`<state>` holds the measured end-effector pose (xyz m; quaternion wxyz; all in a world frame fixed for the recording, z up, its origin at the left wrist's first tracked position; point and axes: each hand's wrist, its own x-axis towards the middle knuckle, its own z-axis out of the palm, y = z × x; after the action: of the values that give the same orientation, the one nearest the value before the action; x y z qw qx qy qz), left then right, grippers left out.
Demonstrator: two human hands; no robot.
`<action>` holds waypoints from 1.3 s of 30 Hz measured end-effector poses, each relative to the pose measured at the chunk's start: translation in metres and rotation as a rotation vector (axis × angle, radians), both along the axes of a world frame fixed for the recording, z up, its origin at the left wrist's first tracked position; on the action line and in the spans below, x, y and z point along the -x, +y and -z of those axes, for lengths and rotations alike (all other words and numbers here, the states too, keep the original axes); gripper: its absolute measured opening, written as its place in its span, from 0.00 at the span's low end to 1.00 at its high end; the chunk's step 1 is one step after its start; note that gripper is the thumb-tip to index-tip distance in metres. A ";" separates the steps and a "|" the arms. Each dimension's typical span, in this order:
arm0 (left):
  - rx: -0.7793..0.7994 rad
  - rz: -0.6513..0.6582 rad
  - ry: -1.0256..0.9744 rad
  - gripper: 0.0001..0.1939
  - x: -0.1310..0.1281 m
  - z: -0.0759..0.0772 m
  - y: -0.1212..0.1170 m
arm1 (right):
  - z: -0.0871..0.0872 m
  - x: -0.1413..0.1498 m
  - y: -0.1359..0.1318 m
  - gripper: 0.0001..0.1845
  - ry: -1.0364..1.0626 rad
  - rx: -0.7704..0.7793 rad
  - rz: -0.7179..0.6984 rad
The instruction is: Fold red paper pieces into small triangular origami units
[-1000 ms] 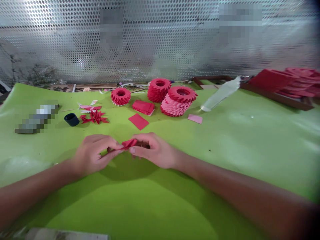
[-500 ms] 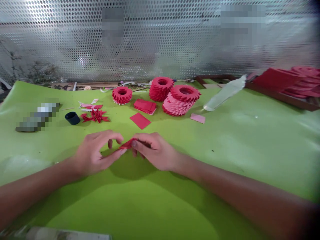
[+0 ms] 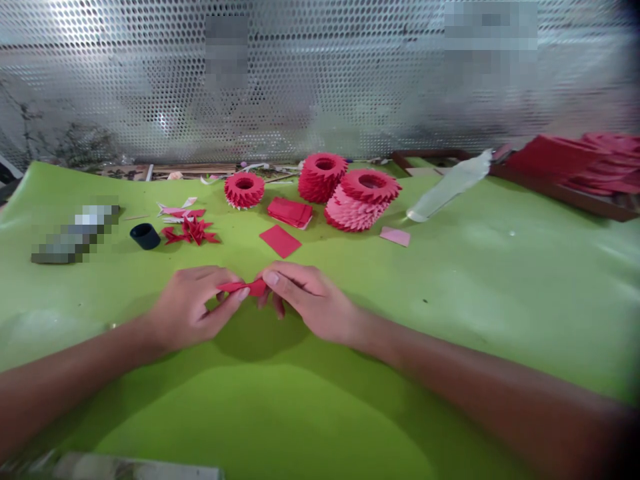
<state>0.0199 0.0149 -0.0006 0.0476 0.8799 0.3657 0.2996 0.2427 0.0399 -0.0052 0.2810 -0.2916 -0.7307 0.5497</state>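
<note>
Between my two hands, just above the green table covering, is a small folded piece of red paper [image 3: 255, 287]. My left hand [image 3: 193, 303] pinches its left part between thumb and fingers. The right end sits in the closed thumb and fingers of my right hand [image 3: 313, 297]. Beyond my hands lies a flat red paper rectangle [image 3: 281, 241], with a stack of red paper pieces [image 3: 290, 213] behind it. To the left is a heap of folded red paper pieces [image 3: 193, 231], some pink and white ones behind it.
A short dark cylinder [image 3: 145, 236] stands left of the heap. Ring-shaped folded-paper towers [image 3: 323, 179] stand at the back. Right of them are a pink paper piece [image 3: 395, 236], a whitish translucent tube [image 3: 447, 187] and a tray [image 3: 565, 193] with red paper. A perforated metal screen [image 3: 320, 80] rises behind.
My left fingers have closed onto the red paper; before, the forefinger was lifted and apart from it. The paper has turned more level. Things on the table have stayed put.
</note>
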 end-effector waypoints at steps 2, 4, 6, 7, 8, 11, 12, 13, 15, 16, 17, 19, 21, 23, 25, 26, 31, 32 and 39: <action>0.004 0.005 0.000 0.14 0.000 0.000 0.000 | 0.000 0.000 -0.001 0.22 -0.029 -0.035 0.011; 0.028 0.006 -0.004 0.14 -0.001 -0.001 -0.001 | 0.000 -0.001 -0.001 0.22 -0.063 -0.089 0.022; 0.053 0.011 -0.007 0.14 -0.002 -0.002 -0.001 | 0.000 0.000 -0.002 0.21 -0.089 -0.147 0.032; 0.067 0.018 -0.008 0.14 -0.003 -0.003 -0.002 | 0.000 0.000 -0.002 0.20 -0.098 -0.179 0.042; 0.082 0.029 -0.012 0.14 -0.004 -0.004 -0.002 | 0.001 0.000 -0.002 0.19 -0.107 -0.217 0.055; 0.132 0.037 -0.035 0.15 -0.006 -0.005 -0.004 | 0.001 0.001 -0.002 0.17 -0.125 -0.341 0.101; 0.151 0.031 -0.044 0.15 -0.006 -0.005 -0.004 | 0.001 0.001 -0.002 0.16 -0.130 -0.363 0.109; 0.166 0.022 -0.054 0.15 -0.006 -0.004 -0.004 | 0.000 0.000 -0.002 0.17 -0.135 -0.370 0.111; 0.184 0.004 -0.072 0.14 -0.006 -0.004 -0.004 | -0.001 0.000 -0.002 0.18 -0.128 -0.345 0.100; 0.186 0.000 -0.082 0.14 -0.006 -0.004 -0.004 | -0.002 -0.001 -0.002 0.19 -0.120 -0.326 0.090; 0.184 0.000 -0.093 0.13 -0.006 -0.005 -0.004 | -0.003 -0.001 -0.002 0.19 -0.111 -0.309 0.083; 0.178 0.007 -0.105 0.13 -0.006 -0.005 -0.005 | -0.004 -0.001 -0.002 0.18 -0.102 -0.285 0.080; 0.171 0.014 -0.104 0.14 -0.007 -0.006 -0.005 | -0.005 0.000 -0.002 0.17 -0.113 -0.269 0.088; 0.160 0.022 -0.089 0.15 -0.007 -0.005 -0.004 | -0.004 0.000 -0.002 0.17 -0.121 -0.255 0.084; 0.134 0.028 -0.065 0.17 -0.006 -0.004 -0.004 | -0.004 0.001 -0.003 0.17 -0.131 -0.243 0.083; 0.110 0.026 -0.061 0.16 -0.005 -0.002 -0.003 | -0.004 0.001 -0.003 0.16 -0.137 -0.238 0.088; -0.087 -0.010 -0.158 0.07 0.001 0.001 -0.002 | -0.004 0.001 -0.003 0.16 -0.158 -0.163 0.140; -0.112 0.013 -0.171 0.06 0.002 0.001 -0.002 | -0.004 0.001 -0.003 0.16 -0.153 -0.142 0.148; -0.180 0.166 -0.078 0.09 0.001 -0.002 0.003 | -0.001 0.000 0.002 0.16 -0.054 0.031 0.148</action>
<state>0.0186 0.0180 0.0010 0.0072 0.8956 0.2611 0.3602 0.2424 0.0419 -0.0038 0.2963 -0.3638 -0.7058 0.5307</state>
